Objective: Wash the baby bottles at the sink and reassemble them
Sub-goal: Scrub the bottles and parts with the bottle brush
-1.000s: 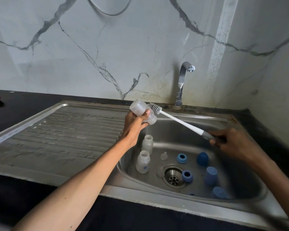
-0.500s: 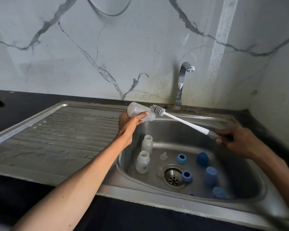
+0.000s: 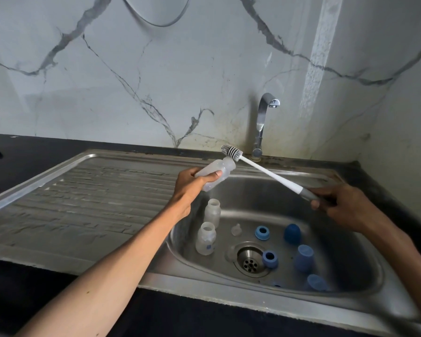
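Marble-veined wall panels back a steel sink set in a dark counter. Over the basin's 10 o'clock corner the left hand wraps fingers and thumb around a translucent baby bottle, held nearly level with its mouth toward 2 o'clock. It looks light, stiff plastic, probably slick when wet, so a grip round the mid-body seems safest. Just outside that mouth sits the bristle head of a bottle brush, whose grey handle the right hand pinches at 3 o'clock. Below, 2 more bottles stand at the basin's 9 o'clock; blue rings and caps lie around the drain. At 12 o'clock the tap shows no water running.
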A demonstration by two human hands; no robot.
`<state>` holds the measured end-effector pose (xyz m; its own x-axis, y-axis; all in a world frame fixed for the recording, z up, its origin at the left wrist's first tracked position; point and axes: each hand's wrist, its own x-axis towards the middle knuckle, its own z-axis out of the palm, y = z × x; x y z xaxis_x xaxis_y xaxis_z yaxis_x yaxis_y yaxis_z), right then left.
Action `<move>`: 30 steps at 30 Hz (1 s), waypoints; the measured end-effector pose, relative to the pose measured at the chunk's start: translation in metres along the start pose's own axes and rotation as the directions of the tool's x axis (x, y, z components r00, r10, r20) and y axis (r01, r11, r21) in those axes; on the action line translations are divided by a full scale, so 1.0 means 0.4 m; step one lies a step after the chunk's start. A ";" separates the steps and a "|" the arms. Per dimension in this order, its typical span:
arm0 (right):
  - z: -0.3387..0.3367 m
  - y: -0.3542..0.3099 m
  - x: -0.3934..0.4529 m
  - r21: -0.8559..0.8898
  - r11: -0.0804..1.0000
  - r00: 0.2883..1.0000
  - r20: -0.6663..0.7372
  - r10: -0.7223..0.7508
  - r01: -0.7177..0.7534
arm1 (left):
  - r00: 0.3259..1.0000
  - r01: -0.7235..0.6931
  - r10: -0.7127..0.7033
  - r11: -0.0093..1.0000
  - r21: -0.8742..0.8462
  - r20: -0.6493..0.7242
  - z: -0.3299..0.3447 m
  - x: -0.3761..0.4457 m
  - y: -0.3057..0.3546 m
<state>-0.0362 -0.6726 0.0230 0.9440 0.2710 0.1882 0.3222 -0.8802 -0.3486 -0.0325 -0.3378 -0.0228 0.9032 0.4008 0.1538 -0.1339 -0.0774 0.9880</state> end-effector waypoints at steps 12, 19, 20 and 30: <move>-0.012 0.017 0.004 -0.021 1.000 0.997 0.072 -0.011 0.013 | 0.994 0.073 -0.088 0.976 0.207 0.067 -0.005 0.004 -0.004; -0.023 0.057 0.012 -0.004 0.999 0.998 0.036 0.052 -0.052 | 0.992 0.076 -0.091 0.984 0.161 0.087 -0.017 -0.002 0.008; -0.021 0.060 0.014 0.008 0.998 0.998 0.033 0.060 -0.060 | 0.992 0.065 -0.084 0.979 0.192 0.093 -0.015 -0.005 0.011; 0.000 0.080 0.020 -0.031 0.994 0.988 0.112 0.106 -0.103 | 0.927 -0.251 -0.037 0.680 0.689 0.374 -0.002 -0.032 0.015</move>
<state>-0.0182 -0.6984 0.0135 0.9748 0.2183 0.0461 0.2208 -0.9149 -0.3378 -0.0454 -0.3427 -0.0188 0.9945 0.0331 0.0999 -0.0364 -0.7824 0.6217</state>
